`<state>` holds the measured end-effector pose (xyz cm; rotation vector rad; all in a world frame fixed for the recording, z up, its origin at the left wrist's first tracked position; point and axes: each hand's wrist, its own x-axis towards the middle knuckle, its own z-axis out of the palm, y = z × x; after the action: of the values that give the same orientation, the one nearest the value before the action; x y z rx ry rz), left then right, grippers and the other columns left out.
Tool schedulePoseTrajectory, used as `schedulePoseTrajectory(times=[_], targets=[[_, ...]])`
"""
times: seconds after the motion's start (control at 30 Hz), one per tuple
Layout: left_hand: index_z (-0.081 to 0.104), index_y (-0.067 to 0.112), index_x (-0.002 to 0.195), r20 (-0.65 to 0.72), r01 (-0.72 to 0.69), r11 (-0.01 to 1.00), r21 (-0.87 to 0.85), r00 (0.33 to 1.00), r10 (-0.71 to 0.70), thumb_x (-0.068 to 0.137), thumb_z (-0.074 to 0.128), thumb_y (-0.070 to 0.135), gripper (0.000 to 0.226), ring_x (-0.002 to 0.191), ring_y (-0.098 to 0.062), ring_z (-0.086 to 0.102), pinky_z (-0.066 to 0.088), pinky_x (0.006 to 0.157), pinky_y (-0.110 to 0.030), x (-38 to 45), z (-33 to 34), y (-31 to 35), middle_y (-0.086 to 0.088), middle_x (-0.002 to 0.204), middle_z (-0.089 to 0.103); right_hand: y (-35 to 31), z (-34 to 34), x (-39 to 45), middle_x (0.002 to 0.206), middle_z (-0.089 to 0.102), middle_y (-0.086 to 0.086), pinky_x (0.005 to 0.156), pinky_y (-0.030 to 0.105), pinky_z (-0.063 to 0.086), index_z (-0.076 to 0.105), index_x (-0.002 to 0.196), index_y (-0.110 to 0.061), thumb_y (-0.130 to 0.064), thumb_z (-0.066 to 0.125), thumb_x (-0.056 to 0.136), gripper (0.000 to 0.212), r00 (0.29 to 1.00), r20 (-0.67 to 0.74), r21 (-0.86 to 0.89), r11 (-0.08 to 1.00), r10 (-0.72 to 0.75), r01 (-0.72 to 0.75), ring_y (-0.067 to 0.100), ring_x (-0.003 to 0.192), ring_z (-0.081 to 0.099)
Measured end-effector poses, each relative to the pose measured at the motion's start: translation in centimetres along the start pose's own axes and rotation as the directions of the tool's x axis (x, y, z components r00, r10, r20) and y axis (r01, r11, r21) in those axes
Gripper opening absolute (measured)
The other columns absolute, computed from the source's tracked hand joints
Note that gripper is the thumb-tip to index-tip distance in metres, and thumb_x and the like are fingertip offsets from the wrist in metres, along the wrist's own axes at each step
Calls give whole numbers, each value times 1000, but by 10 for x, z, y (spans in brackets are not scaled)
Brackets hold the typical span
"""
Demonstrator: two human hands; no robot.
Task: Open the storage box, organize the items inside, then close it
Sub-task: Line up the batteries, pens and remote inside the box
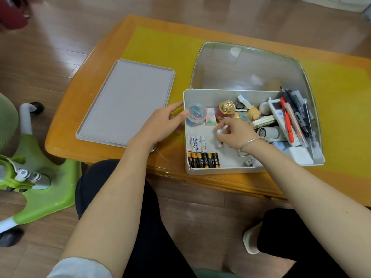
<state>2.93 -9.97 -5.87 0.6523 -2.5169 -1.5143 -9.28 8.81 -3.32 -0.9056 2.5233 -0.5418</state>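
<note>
Box (200,95) open on table (84,109) w/ lid (124,103) set aside at left, sorting approx half done: batteries (202,152) lined up front-left, pens (295,115) etc. jumbled at right, right hand (234,133) pinching a loose cell (219,137), left hand (162,123) loosely curled steadying box edge, closing not yet done.

The only lettering that reads clearly is the brand "HeyBright", printed lengthwise in dark letters on the white cylindrical batteries (196,143) lying side by side in the open grey plastic storage box (202,95). The black-and-gold batteries (203,159) just below them carry light markings too small to make out. Print on the small pink-and-green paper packet (210,116) is likewise illegible.
</note>
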Motion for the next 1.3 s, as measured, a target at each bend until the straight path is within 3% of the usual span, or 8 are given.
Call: schedulePoseTrajectory(times=[0.2, 0.37, 0.53, 0.7, 1.17, 1.3], targets=[[39, 30, 145, 4, 5, 1000, -14, 1000, -5, 96, 47, 49, 53, 72, 0, 68, 53, 74, -26, 0, -1, 0, 14, 88, 69, -6, 15, 7, 68, 45, -14, 55, 19, 35, 66, 98, -16, -16, 66, 83, 15, 999, 45, 15, 1000, -22, 21, 3, 60, 43], [39, 30, 145, 4, 2, 1000, -20, 1000, -2, 96, 47, 49, 54, 73, 0, 68, 54, 76, -28, 0, -1, 0, 12, 88, 70, -5, 21, 9, 69, 47, -11, 68, 22, 35, 67, 99, -14, -20, 68, 83, 17, 999, 50, 21, 1000, -18, 17, 15, 75, 50], [39, 31, 145, 5, 2, 1000, -6, 1000, -2, 96, 46, 50, 54, 74, -3, 69, 56, 79, -32, 0, -1, -1, 10, 91, 71, -6, 23, 10, 80, 57, 1, 59, 23, 39, 67, 101, -14, -24, 67, 85, 19, 997, 79, -4, 1000, -14, 15, 12, 64, 49], [39, 31, 145, 1, -8, 1000, 7, 1000, 8, 96, 46, 49, 53, 72, -2, 68, 56, 80, -34, 1, -1, 0, 11, 90, 70, -2, 22, 11, 67, 51, -8, 66, 24, 38, 65, 104, -18, -26, 65, 86, 19, 998, 66, -31, 999, -20, 22, 7, 59, 47], [40, 31, 144, 2, -3, 1000, 2, 1000, 3, 96, 46, 48, 51, 72, -1, 68, 55, 80, -32, 0, -1, 2, 11, 86, 71, -4, 16, 7, 72, 56, -6, 68, 22, 41, 63, 113, -19, -20, 65, 86, 28, 982, 170, -35, 996, -76, 83, -1, 58, 48], [40, 31, 144, 3, 1, 1000, -6, 1000, -1, 96, 47, 48, 51, 71, -1, 68, 55, 80, -32, 1, -1, 1, 9, 87, 71, -5, 11, 3, 91, 67, 4, 59, 13, 40, 57, 124, -21, -19, 63, 88, 37, 968, 219, -31, 990, -127, 137, -5, 56, 49]])
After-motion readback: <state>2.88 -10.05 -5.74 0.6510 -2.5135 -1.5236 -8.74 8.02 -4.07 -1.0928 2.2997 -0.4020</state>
